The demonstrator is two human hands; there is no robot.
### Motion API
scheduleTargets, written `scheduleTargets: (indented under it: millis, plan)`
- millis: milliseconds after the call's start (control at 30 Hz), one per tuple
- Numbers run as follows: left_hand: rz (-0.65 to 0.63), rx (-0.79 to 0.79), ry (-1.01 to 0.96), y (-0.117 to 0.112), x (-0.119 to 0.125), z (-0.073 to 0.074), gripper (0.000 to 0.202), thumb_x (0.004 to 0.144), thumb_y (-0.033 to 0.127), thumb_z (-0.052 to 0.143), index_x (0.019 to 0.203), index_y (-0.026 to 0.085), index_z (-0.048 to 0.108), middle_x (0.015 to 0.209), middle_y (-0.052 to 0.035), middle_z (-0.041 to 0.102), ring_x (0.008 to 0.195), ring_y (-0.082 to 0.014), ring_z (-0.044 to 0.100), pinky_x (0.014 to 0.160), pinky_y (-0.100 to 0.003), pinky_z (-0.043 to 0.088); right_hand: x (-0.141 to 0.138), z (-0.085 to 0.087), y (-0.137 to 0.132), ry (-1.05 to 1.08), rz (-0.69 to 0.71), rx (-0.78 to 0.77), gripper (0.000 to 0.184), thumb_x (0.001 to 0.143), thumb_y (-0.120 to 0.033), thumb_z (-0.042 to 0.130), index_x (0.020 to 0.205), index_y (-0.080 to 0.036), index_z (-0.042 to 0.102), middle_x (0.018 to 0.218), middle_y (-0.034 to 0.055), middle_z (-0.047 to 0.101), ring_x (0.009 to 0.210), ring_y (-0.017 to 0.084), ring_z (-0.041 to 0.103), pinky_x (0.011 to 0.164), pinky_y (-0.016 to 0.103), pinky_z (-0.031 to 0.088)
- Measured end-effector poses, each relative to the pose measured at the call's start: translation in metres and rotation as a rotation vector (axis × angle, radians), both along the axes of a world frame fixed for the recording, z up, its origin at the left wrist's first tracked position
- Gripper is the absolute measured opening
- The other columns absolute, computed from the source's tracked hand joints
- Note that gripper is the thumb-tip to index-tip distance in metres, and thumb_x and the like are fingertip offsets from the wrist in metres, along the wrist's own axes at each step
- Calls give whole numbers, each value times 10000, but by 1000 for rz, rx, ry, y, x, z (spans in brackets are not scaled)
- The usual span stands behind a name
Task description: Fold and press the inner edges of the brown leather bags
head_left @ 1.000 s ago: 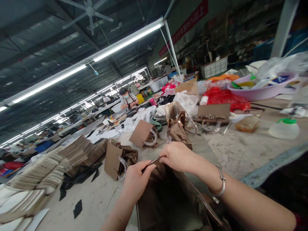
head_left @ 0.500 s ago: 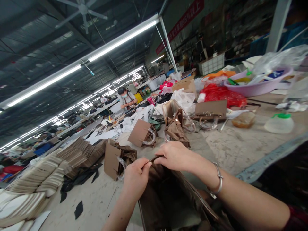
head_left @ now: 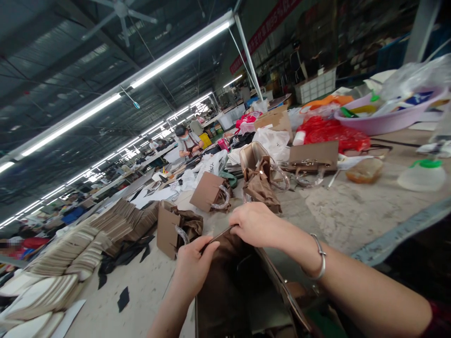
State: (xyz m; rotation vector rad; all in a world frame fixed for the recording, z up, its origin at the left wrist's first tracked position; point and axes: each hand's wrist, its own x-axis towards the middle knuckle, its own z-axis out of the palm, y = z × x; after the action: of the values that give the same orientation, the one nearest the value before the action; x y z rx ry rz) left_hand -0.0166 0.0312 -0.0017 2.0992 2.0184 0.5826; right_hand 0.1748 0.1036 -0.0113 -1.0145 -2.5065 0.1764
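Observation:
A brown handbag (head_left: 243, 286) gapes open right in front of me, its dark lining facing up. My left hand (head_left: 195, 260) pinches the far edge of its mouth between thumb and fingers. A short way to the right, my right hand (head_left: 252, 225), with a silver bangle on the wrist, grips the same edge. The rim stretches as a thin line between the two hands. Just beyond my hands lie other brown bags: one with a crumpled lining (head_left: 169, 230), one flat-sided (head_left: 207, 192) with a wrapped handle, and an upright one (head_left: 260, 183).
Stacked brown panels (head_left: 123, 220) and pale padded pieces (head_left: 45, 295) stand on the left, near black scraps (head_left: 123, 299). To the right are a bottle with a green cap (head_left: 423, 176), a purple basin (head_left: 394, 115) and a red plastic bag (head_left: 331, 134). A person (head_left: 190, 141) sits farther off.
My left hand has slid left and slightly down along the bag's edge, widening the gap between my hands. My right hand keeps its grip. The view has shifted slightly.

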Motion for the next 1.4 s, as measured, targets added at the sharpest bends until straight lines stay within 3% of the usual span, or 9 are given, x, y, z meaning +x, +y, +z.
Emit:
scheduleTargets:
  millis: [367, 467, 600, 700, 800, 1000, 1133, 1233, 1400]
  plan:
    - [23, 27, 245, 1, 4, -1, 260, 883, 293, 441, 780, 195, 659, 692, -13, 664, 661, -140, 595, 613, -226, 368, -3, 0, -2, -14, -50, 4, 242, 823, -323, 493, 810, -219, 711, 835, 64, 706, 817, 212, 628, 697, 290, 429]
    - [-13, -15, 211, -1, 2, 5, 256, 856, 365, 491, 946, 210, 674, 841, -26, 702, 741, -166, 619, 666, -241, 409, -3, 0, -3, -20, -37, 18, 253, 832, -338, 484, 828, -223, 710, 856, 62, 704, 819, 210, 626, 687, 284, 428]
    - [-79, -102, 181, 5, 8, 16, 548, 762, 489, 599, 1238, 222, 552, 1042, -47, 688, 792, -195, 628, 704, -264, 438, -2, 2, -2, -37, -18, 10, 269, 846, -355, 470, 831, -224, 704, 845, 60, 699, 815, 214, 625, 662, 284, 418]
    - [-193, -109, 225, 17, 18, 18, 302, 840, 415, 516, 1012, 224, 675, 909, -23, 707, 771, -172, 615, 677, -240, 404, 0, 0, 2, -42, 6, -34, 271, 853, -369, 470, 843, -233, 704, 861, 52, 699, 839, 207, 619, 695, 284, 417]
    - [-248, -94, 277, 26, 25, 14, 273, 874, 323, 463, 765, 193, 677, 713, -7, 666, 658, -138, 564, 594, -230, 337, 4, -5, 6, 19, 48, -74, 251, 857, -334, 471, 895, -252, 704, 912, 35, 703, 885, 201, 616, 737, 283, 422]
    - [-247, -9, 276, 23, 26, 6, 250, 867, 275, 470, 689, 182, 619, 625, 14, 594, 564, -112, 482, 547, -238, 263, 16, -13, 14, 265, 303, -263, 311, 852, -298, 502, 1113, -226, 654, 1089, 37, 677, 994, 181, 600, 872, 269, 419]
    - [-173, -37, 242, 23, 15, 5, 268, 865, 286, 464, 655, 176, 590, 574, 23, 542, 553, -111, 469, 543, -222, 277, 30, -17, 23, 399, 514, -609, 624, 821, -390, 578, 1386, -210, 384, 1322, 78, 520, 1085, 170, 548, 900, 259, 423]
    - [-154, -85, 203, 22, 7, 7, 254, 857, 298, 470, 696, 182, 628, 609, 14, 583, 583, -123, 501, 564, -221, 317, 37, -18, 25, 352, 506, -782, 778, 798, -409, 608, 1448, -218, 227, 1327, 102, 496, 1017, 168, 572, 832, 261, 455]
    - [-218, -101, -17, 19, 7, 13, 315, 776, 321, 590, 1074, 235, 645, 1013, -10, 686, 881, -170, 603, 789, -241, 420, 36, -11, 16, 208, 529, -708, 639, 805, -436, 587, 1354, -145, 436, 1174, 80, 591, 978, 189, 566, 827, 267, 441]
